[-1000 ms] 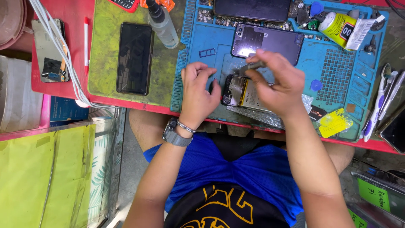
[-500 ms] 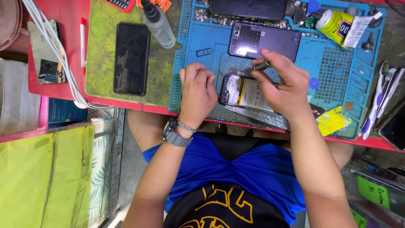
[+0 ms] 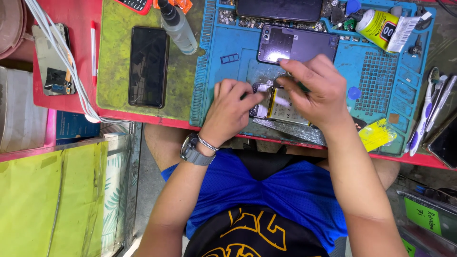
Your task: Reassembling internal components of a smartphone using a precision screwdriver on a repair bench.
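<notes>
Looking down at our work, we find much of the opened phone (image 3: 278, 105) hidden: our left hand (image 3: 232, 110) covers its left end and our right hand (image 3: 314, 90) its right end, so only the middle, with a pale battery, shows between them. Its long axis runs from one hand to the other, and which end is the top we cannot tell. It lies flat on the blue work mat (image 3: 228, 57) on the tabletop (image 3: 76, 19), directly under both hands. Our left hand is curled, fingertips pressing on the phone's left end. Our right hand is pinched shut around something thin and dark; what it is we cannot make out. Just beyond our right hand lies a grey back cover (image 3: 297, 44). Well off past our left hand, a black phone (image 3: 148, 65) lies face up on a green mat (image 3: 114, 57), a spray bottle (image 3: 177, 26) beside it, its top cut off.
</notes>
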